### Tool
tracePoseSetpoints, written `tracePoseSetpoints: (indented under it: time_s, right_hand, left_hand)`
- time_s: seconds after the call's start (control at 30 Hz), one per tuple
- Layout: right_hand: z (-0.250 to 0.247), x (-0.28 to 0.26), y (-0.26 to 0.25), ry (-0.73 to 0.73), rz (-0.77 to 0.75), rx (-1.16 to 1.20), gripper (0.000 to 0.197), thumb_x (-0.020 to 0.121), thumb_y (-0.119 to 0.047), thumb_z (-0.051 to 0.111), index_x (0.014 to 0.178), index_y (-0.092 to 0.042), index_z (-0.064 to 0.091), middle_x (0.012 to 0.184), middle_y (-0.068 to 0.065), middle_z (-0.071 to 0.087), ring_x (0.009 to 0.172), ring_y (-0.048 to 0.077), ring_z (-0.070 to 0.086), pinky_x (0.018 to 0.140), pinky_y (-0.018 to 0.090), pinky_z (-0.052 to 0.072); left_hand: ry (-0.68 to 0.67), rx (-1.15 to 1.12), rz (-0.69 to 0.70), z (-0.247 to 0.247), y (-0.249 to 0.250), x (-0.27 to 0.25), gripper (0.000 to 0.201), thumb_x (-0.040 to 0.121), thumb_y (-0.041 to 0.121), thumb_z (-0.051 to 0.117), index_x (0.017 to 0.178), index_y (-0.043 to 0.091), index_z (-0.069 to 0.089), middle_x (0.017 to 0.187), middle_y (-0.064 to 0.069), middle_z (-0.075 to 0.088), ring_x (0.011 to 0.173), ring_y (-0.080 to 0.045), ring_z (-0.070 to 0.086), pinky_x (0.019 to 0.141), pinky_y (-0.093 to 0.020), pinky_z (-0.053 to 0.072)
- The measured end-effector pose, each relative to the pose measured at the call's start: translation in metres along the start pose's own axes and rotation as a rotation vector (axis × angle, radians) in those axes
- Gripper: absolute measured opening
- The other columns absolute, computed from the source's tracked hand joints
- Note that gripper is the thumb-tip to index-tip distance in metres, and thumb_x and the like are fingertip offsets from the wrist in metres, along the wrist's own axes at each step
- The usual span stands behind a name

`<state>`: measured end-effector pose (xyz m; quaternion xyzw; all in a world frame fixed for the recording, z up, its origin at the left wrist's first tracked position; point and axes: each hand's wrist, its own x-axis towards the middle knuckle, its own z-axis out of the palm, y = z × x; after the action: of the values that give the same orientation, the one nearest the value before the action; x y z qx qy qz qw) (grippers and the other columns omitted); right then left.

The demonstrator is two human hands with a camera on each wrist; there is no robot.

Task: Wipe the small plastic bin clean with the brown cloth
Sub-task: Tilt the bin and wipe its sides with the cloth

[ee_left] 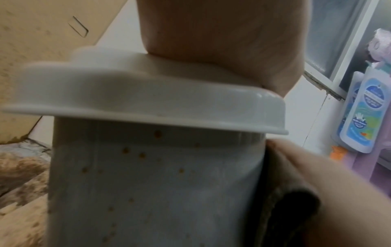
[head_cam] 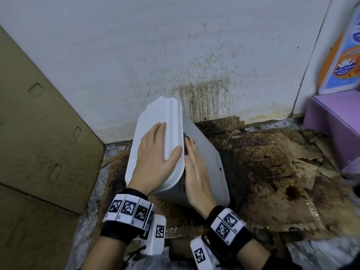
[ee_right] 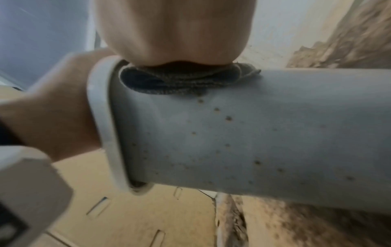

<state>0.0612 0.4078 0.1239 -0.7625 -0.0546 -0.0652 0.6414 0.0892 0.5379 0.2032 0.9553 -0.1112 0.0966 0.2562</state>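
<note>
A small grey plastic bin (head_cam: 206,158) with a white lid (head_cam: 153,112) leans tilted over the floor, lid end to the left. Brown specks dot its side (ee_right: 228,118). My left hand (head_cam: 157,151) lies flat on the lid, thumb at the lid's edge. My right hand (head_cam: 194,168) presses the folded brown cloth (ee_right: 177,80) flat against the bin's side just below the lid rim. In the head view only a dark corner of the cloth (head_cam: 186,138) shows by the fingertips. The left wrist view shows the cloth (ee_left: 281,208) under that hand.
A big cardboard box (head_cam: 39,133) stands on the left. The white wall (head_cam: 204,98) behind is brown-stained. Soiled cardboard sheets (head_cam: 272,172) cover the floor. At the right are a purple stool (head_cam: 335,123) and a blue-labelled bottle (head_cam: 342,61).
</note>
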Motion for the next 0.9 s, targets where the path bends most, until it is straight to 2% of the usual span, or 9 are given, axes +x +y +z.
tracePoseSetpoints:
  time_s: [0.07, 0.17, 0.23, 0.3, 0.4, 0.6, 0.7, 0.77, 0.9]
  right_hand:
    - [-0.002, -0.001, -0.002, -0.027, -0.053, -0.028, 0.055, 0.109, -0.042, 0.018, 0.164, -0.035, 0.014, 0.17, -0.022, 0.009, 0.155, -0.007, 0.004, 0.127, 0.029, 0.007]
    - [-0.013, -0.006, 0.031, -0.032, -0.063, -0.069, 0.054, 0.11, -0.042, 0.018, 0.163, -0.036, 0.015, 0.17, -0.023, 0.011, 0.155, -0.004, 0.007, 0.127, 0.031, 0.009]
    - [-0.023, -0.012, 0.067, 0.013, 0.034, -0.061, 0.052, 0.11, -0.044, 0.019, 0.162, -0.04, 0.018, 0.169, -0.024, 0.013, 0.155, -0.005, 0.009, 0.129, 0.034, 0.011]
    - [-0.033, -0.022, 0.1, 0.063, 0.183, -0.044, 0.047, 0.112, -0.039, 0.022, 0.159, -0.044, 0.019, 0.17, -0.02, 0.013, 0.155, -0.003, 0.01, 0.13, 0.037, 0.009]
    - [-0.044, -0.033, 0.129, 0.109, 0.401, -0.028, 0.047, 0.113, -0.033, 0.023, 0.159, -0.038, 0.015, 0.171, -0.01, 0.013, 0.157, 0.007, 0.012, 0.125, 0.026, 0.006]
    - [-0.039, -0.028, 0.134, 0.216, 0.517, 0.027, 0.051, 0.112, -0.035, 0.023, 0.163, -0.03, 0.02, 0.17, -0.005, 0.02, 0.156, 0.015, 0.019, 0.129, 0.041, 0.012]
    - [-0.033, -0.02, 0.122, 0.266, 0.527, 0.032, 0.051, 0.112, -0.033, 0.024, 0.162, -0.029, 0.023, 0.17, -0.005, 0.022, 0.155, 0.015, 0.021, 0.128, 0.039, 0.014]
    - [-0.027, -0.012, 0.105, 0.251, 0.49, 0.053, 0.051, 0.11, -0.036, 0.024, 0.162, -0.032, 0.023, 0.17, -0.007, 0.02, 0.156, 0.013, 0.018, 0.129, 0.039, 0.012]
    - [-0.014, -0.002, 0.056, 0.124, 0.273, 0.074, 0.062, 0.099, -0.053, 0.02, 0.16, -0.042, 0.019, 0.17, -0.017, 0.014, 0.156, 0.001, 0.011, 0.13, 0.042, 0.01]
  left_hand:
    - [0.001, -0.005, -0.007, -0.001, -0.002, 0.0, 0.086, 0.091, 0.069, 0.031, 0.163, 0.024, 0.017, 0.169, 0.006, 0.017, 0.154, -0.01, 0.009, 0.126, -0.039, 0.013]
    - [-0.002, -0.019, -0.009, -0.003, -0.003, -0.002, 0.086, 0.09, 0.069, 0.032, 0.162, 0.024, 0.017, 0.169, 0.007, 0.017, 0.154, -0.01, 0.009, 0.126, -0.04, 0.013]
    - [-0.006, -0.028, -0.011, -0.004, -0.003, -0.003, 0.086, 0.09, 0.069, 0.032, 0.162, 0.024, 0.017, 0.169, 0.007, 0.017, 0.154, -0.01, 0.009, 0.126, -0.04, 0.013]
    - [-0.006, -0.029, -0.01, -0.005, -0.002, -0.002, 0.086, 0.09, 0.069, 0.032, 0.162, 0.024, 0.017, 0.168, 0.007, 0.017, 0.154, -0.01, 0.009, 0.126, -0.039, 0.012]
    - [-0.008, -0.028, -0.008, -0.005, -0.001, -0.001, 0.086, 0.09, 0.069, 0.032, 0.162, 0.025, 0.018, 0.168, 0.008, 0.017, 0.154, -0.008, 0.009, 0.126, -0.038, 0.012]
    - [-0.006, -0.009, -0.003, -0.004, 0.002, -0.002, 0.084, 0.091, 0.067, 0.033, 0.162, 0.024, 0.018, 0.168, 0.008, 0.017, 0.154, -0.009, 0.01, 0.126, -0.038, 0.012]
    - [-0.012, -0.01, -0.006, -0.004, 0.003, -0.001, 0.084, 0.092, 0.067, 0.032, 0.162, 0.024, 0.018, 0.168, 0.008, 0.017, 0.154, -0.009, 0.009, 0.126, -0.039, 0.012]
    - [-0.009, -0.007, -0.005, -0.004, 0.003, -0.001, 0.084, 0.091, 0.066, 0.032, 0.162, 0.023, 0.018, 0.168, 0.007, 0.017, 0.154, -0.01, 0.009, 0.126, -0.04, 0.013]
    - [-0.004, 0.001, 0.002, -0.003, 0.004, 0.0, 0.084, 0.091, 0.066, 0.031, 0.162, 0.023, 0.019, 0.168, 0.006, 0.018, 0.154, -0.01, 0.01, 0.125, -0.038, 0.012]
